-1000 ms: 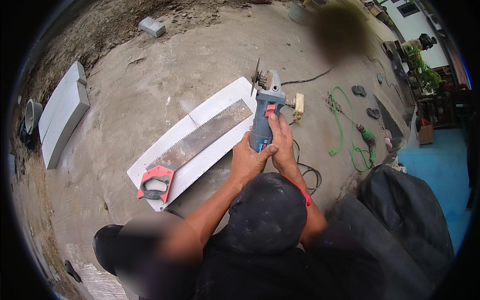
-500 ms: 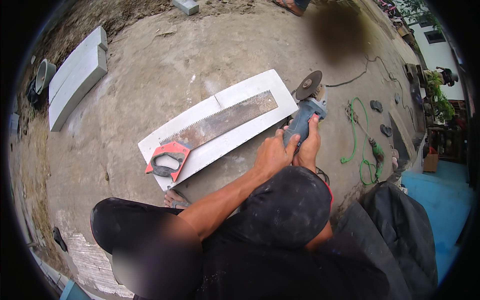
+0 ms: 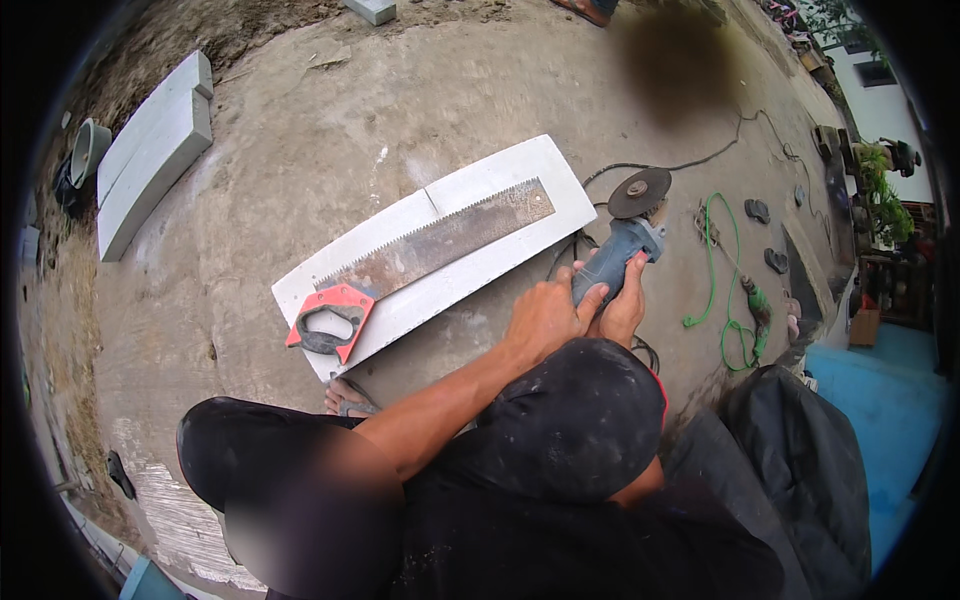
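Both my hands hold a blue-grey angle grinder (image 3: 606, 262) just off the right end of a pale block. My left hand (image 3: 548, 312) wraps the rear of the body from the left. My right hand (image 3: 626, 300) grips it from the right, thumb up along the side near the head. A dark cutting disc (image 3: 640, 193) sits at its far end, apart from the block. Across the white lightweight block (image 3: 480, 265) lies a hand saw (image 3: 450, 238), its rusty blade toothed on the far edge and its red-and-black handle at the left end.
More pale blocks (image 3: 155, 165) and a bucket (image 3: 90, 150) stand at the far left. On the right lie a green drill (image 3: 757, 315) with a green cord (image 3: 712, 260). A black cable (image 3: 690, 160) runs behind the grinder. At the top edge is another person's foot (image 3: 585, 10).
The grinder has shifted slightly right and away from the block, and its disc now shows flatter to view. Both hands keep their grip. Saw and block stay put.
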The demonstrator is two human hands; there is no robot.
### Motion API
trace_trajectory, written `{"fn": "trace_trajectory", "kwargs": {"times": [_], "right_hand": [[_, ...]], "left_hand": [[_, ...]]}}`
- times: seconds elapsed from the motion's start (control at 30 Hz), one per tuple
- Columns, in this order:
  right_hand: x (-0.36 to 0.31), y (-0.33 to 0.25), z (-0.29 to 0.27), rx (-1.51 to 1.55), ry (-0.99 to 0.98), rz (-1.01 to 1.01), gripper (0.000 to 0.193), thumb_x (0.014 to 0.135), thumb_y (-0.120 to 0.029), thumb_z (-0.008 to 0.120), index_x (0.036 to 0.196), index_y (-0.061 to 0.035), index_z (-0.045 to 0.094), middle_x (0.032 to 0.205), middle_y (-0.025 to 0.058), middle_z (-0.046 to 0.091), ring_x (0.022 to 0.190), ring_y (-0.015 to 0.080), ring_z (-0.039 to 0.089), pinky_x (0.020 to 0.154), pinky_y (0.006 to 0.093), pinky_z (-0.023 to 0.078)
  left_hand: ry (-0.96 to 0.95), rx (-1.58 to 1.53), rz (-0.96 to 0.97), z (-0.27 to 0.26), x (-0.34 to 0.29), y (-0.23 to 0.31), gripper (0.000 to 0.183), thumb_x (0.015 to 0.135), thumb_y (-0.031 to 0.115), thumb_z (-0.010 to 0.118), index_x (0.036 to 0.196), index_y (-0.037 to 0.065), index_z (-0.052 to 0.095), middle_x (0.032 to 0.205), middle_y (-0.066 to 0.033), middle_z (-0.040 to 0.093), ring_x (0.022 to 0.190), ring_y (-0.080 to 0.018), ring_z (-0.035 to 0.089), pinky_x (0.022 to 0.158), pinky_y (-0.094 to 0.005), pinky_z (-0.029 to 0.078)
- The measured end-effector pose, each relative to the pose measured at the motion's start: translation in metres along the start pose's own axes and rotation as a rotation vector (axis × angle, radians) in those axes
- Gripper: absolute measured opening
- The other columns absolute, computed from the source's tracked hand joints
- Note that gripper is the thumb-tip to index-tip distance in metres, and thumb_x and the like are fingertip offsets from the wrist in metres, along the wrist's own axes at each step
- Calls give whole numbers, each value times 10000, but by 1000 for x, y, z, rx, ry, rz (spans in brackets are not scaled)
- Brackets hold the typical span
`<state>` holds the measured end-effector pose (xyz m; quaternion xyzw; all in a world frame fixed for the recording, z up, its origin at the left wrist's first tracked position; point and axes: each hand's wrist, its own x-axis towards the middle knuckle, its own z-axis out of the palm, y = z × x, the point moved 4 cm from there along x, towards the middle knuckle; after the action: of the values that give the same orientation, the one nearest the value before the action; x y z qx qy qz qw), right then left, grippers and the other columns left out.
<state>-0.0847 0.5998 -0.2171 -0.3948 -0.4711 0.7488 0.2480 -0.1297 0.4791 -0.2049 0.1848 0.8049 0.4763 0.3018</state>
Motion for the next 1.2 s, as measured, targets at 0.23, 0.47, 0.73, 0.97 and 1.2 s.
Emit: {"fn": "trace_trajectory", "kwargs": {"times": [0.23,0.47,0.73,0.97,1.2], "right_hand": [[2,14,-10,45,60,116,549,1089,-534,456,1117,-2,589,971,122,642,821,271,685,736,401,589],[-1,2,-10,41,51,-45,566,1088,-542,453,1231,-8,570,1074,138,658,900,276,697,775,420,589],[3,15,-19,-26,137,53,591,1074,-557,462,1126,13,605,988,131,657,853,255,700,725,384,583],[-1,-6,-15,-56,84,-60,590,1080,-555,458,1124,15,606,969,131,667,832,252,702,708,376,586],[-13,-3,-17,123,54,107,634,1069,-603,440,1166,7,582,928,137,659,800,263,680,718,392,597]], "left_hand": [[-19,-52,28,2,-2,-4,704,1002,530,587,1259,-124,625,797,-339,693,824,-496,712,753,-533,571],[-63,-39,-13,9,2,-1,719,984,527,618,1202,-158,628,797,-346,692,795,-493,718,739,-537,568],[-60,8,3,15,2,-3,689,981,526,622,1102,-152,642,762,-342,687,758,-506,711,689,-543,562],[-124,-353,-47,36,10,-18,724,945,544,696,1141,-151,648,797,-260,726,775,-356,745,723,-447,572],[-307,-529,-141,13,-6,5,726,890,591,767,1056,-114,715,860,-179,750,836,-215,739,747,-352,566]]}}
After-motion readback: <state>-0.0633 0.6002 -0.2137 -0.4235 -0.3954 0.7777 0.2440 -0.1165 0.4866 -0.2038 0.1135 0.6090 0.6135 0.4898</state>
